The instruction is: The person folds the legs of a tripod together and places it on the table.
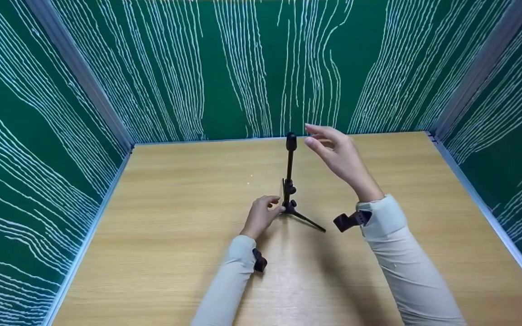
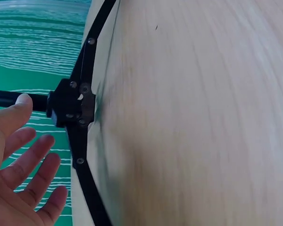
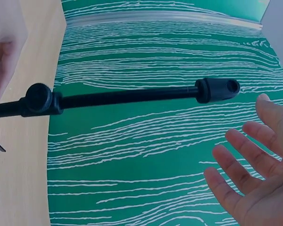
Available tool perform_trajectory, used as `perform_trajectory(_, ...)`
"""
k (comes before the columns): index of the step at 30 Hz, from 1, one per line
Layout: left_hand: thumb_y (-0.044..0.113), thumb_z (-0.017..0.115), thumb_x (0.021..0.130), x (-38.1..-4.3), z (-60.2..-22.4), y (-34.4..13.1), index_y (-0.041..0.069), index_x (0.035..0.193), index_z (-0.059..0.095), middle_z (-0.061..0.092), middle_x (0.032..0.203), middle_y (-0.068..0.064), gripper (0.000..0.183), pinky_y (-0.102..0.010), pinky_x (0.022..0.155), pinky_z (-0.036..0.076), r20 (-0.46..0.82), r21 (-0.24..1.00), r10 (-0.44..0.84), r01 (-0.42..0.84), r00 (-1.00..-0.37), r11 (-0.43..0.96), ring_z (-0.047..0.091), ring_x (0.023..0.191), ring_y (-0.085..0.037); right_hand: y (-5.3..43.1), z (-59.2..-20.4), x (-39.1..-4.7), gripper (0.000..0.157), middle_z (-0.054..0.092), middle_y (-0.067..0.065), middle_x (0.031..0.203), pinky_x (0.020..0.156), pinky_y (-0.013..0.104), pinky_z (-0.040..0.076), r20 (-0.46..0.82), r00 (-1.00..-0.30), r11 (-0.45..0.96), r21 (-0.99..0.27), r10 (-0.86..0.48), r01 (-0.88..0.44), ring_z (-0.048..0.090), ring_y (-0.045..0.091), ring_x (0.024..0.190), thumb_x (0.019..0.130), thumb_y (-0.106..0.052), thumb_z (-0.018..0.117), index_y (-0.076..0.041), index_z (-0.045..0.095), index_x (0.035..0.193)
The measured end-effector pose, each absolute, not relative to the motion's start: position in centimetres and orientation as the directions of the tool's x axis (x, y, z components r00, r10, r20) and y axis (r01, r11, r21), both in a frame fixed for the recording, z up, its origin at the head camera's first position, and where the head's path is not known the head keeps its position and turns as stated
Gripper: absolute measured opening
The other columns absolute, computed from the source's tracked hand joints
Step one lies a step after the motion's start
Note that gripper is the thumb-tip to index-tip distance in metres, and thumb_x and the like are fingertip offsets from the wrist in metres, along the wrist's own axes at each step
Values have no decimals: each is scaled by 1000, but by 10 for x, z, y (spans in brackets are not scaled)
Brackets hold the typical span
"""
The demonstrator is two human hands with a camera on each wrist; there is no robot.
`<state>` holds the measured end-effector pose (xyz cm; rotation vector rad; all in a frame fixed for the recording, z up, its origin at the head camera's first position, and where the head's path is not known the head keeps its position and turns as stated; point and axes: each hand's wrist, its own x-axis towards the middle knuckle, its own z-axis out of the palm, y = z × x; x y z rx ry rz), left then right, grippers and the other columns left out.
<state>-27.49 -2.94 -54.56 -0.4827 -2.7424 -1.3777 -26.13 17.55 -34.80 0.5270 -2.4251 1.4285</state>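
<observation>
A slim black tripod stand (image 1: 290, 165) stands upright on the table, its legs (image 2: 89, 186) spread at the foot. The post has round knobs (image 3: 39, 97) partway up and a thicker head (image 3: 217, 90) with a hole at its tip. Low down, my left hand (image 1: 261, 215) is beside the base hub (image 2: 70, 103); its thumb tip overlaps the post in the left wrist view, while the other fingers are loosely spread. My right hand (image 1: 340, 154) is raised just right of the head, fingers relaxed and apart from it, holding nothing.
The light wooden table (image 1: 175, 253) is bordered by green panels (image 1: 224, 104) with white wavy lines at the back and both sides. Metal posts (image 1: 478, 68) stand at the back corners. A black wrist camera (image 1: 351, 221) sits on each sleeve.
</observation>
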Motion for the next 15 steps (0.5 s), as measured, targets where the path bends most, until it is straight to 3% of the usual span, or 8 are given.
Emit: perform_trajectory(15, 17, 70, 87, -281, -557, -22, 6, 105, 73, 73, 100, -7, 21, -26, 75, 51, 143, 734, 262, 280, -954, 619, 63, 82, -15, 161, -341, -265, 41, 59, 12, 131, 101, 38, 48, 377, -904, 405, -808, -204, -428, 58, 22, 114, 95, -22, 61, -9, 56, 133)
